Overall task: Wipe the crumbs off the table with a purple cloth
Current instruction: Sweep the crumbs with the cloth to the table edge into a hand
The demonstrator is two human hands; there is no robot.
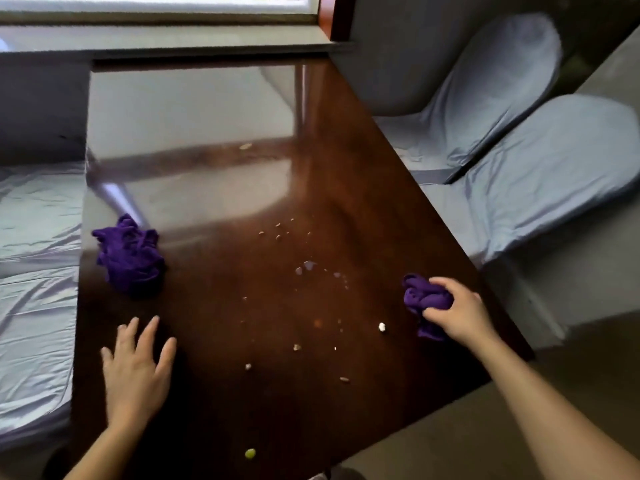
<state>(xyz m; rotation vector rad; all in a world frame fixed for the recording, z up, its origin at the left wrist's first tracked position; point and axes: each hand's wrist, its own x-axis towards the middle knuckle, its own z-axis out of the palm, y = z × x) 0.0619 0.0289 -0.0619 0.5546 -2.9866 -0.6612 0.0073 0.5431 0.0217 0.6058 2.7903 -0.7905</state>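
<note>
Your right hand (457, 311) is closed around a crumpled purple cloth (425, 299) near the right edge of the glossy dark brown wooden table (346, 174), fingers curled over the top of the bundle, with a loose fold of it hanging down on the near side of your hand. Your left hand (136, 372) lies palm-down on the table at the near left, fingers spread and holding nothing. Between your two hands, scattered pale crumbs (298, 306) dot the middle of the table: a loose cluster further away, a few larger whitish bits closer to your right hand, and one small round yellow-green piece (250, 453) at the near edge. A single crumb sits alone further off, in the bright reflection from the window. A second bunched-up purple cloth (130, 258) rests on the table's left side, beyond your left hand and well apart from it, touched by neither hand. Chairs draped in pale blue-grey fabric covers (540, 188) stand along the right side of the table, and similar pale fabric (38, 271) shows along the left.
</note>
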